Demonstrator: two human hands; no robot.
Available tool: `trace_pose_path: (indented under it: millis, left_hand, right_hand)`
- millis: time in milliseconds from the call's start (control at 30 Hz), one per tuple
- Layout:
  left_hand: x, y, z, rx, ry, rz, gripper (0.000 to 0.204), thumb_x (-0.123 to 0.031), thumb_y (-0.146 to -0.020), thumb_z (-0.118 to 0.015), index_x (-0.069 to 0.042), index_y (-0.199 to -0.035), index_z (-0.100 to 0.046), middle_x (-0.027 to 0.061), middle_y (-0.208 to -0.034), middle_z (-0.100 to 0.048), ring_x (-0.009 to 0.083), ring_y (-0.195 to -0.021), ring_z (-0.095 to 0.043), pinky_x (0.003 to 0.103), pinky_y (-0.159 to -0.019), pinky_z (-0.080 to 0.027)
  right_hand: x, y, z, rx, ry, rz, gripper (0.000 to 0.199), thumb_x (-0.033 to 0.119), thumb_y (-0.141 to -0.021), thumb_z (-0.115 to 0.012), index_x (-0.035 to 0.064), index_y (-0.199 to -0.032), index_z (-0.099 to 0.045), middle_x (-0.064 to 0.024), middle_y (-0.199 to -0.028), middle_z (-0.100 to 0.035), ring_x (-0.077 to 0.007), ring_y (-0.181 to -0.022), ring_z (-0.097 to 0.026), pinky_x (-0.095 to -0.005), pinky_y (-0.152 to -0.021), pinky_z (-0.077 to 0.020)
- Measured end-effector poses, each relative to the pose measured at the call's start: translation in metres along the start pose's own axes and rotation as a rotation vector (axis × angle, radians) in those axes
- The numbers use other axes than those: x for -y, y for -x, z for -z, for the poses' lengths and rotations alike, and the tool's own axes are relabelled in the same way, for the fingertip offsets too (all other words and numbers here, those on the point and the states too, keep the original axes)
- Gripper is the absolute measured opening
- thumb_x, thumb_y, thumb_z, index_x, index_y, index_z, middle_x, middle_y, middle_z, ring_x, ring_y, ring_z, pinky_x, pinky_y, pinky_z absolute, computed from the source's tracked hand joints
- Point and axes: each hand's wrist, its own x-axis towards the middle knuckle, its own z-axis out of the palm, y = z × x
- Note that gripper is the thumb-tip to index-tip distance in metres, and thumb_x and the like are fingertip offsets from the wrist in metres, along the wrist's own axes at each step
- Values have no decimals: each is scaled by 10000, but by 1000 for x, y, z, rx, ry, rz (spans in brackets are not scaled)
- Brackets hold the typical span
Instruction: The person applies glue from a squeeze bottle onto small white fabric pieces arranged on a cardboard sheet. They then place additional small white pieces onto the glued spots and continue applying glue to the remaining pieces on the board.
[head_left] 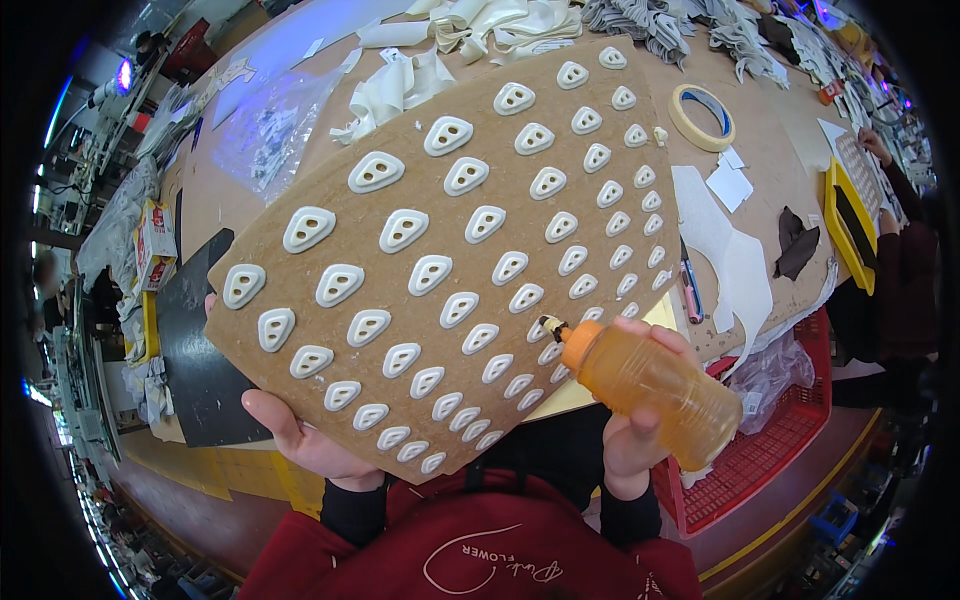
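Brown board fills the middle of the frame, tilted up off the counter, rows of white rounded-triangle pieces stuck across its face, each with a small hole. My left hand carries it from beneath at the lower left edge; thumb shows over the rim, the other fingers hidden behind the board, so I cannot tell how they lie. My right hand is wrapped around an orange squeeze bottle at lower right, fingers curled tight about its body. Bottle lies tipped, nozzle pointing left and just at the board's lower right edge, near the smallest pieces. Upper right of the frame: a roll of tape flat on the counter, white paper cut-outs just below it. A red plastic basket sits right of the bottle. Heaps of white scraps along the top.
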Motion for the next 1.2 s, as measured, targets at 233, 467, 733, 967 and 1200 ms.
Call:
trace_pose_path:
  millis: [233, 467, 733, 967, 1200]
  left_hand:
    - [6, 6, -22, -206, -96, -67, 724, -585, -937, -328, -124, -1475, -182, 164, -1527, -150, 359, -1388, -187, 602, -1100, -151]
    - [8, 11, -14, 62, 46, 7, 725, -580, -940, -321, -110, -1475, -184, 175, -1531, -137, 366, -1396, -166, 613, -1101, -132]
    - [7, 9, -11, 182, 91, 50, 712, -568, -944, -325, -104, -1470, -202, 172, -1529, -154, 364, -1391, -188, 612, -1098, -148]
    - [9, 6, -15, 160, 75, 14, 717, -575, -942, -325, -104, -1469, -206, 171, -1528, -158, 363, -1390, -191, 610, -1099, -149]
    - [1, 12, -16, -50, -8, 14, 729, -583, -940, -322, -107, -1475, -185, 166, -1533, -139, 367, -1392, -182, 614, -1098, -149]
  right_hand:
    - [2, 2, 14, -68, 16, -15, 785, 618, -791, -607, -23, -1209, -433, -214, -1092, -605, -257, -936, -624, -302, -686, -536]
    - [-3, 7, 25, -84, -29, -11, 771, 589, -783, -634, -16, -1215, -429, -208, -1106, -597, -247, -934, -618, -268, -616, -513]
    - [-1, 13, 24, -81, -21, -30, 782, 615, -785, -614, -20, -1205, -436, -205, -1077, -608, -226, -864, -634, -234, -526, -510]
    - [5, 17, 19, 39, -372, -220, 784, 662, -803, -548, 2, -1209, -439, -207, -1033, -610, -215, -765, -634, -236, -444, -474]
    - [-1, 4, 20, -167, -555, -262, 801, 687, -814, -502, 24, -1257, -424, -212, -1068, -600, -196, -792, -629, -220, -447, -451]
